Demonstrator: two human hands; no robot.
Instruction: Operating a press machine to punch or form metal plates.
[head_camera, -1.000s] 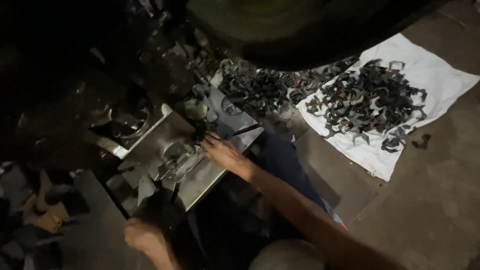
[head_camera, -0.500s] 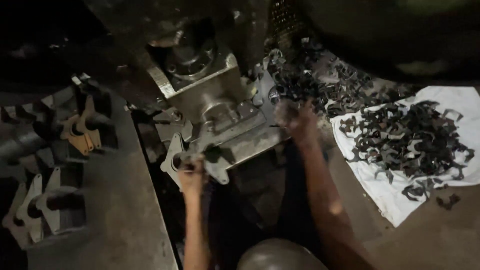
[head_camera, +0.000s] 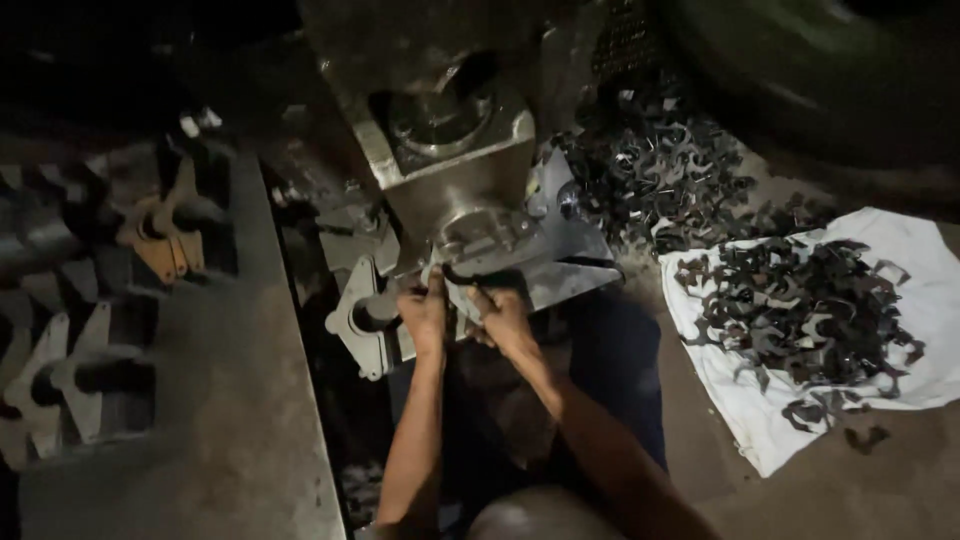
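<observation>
Both my hands meet at the front of a metal press machine (head_camera: 450, 170), just under its round die. My left hand (head_camera: 424, 312) pinches a small dark curved metal piece (head_camera: 462, 276) at the die plate. My right hand (head_camera: 503, 316) grips the same piece from the right side, fingers curled over it. A light metal plate (head_camera: 570, 262) of the machine extends to the right of my hands. The piece itself is mostly hidden by my fingers.
A white cloth (head_camera: 905, 380) on the floor at right carries a heap of dark stamped metal pieces (head_camera: 800, 310). Another loose heap (head_camera: 650, 170) lies behind it. A grey metal bench (head_camera: 230, 400) stands left, with metal brackets (head_camera: 160, 230) beyond it.
My right hand came back from the pile at right to the die. My left hand rose to the die too. The camera view shifted left and closer.
</observation>
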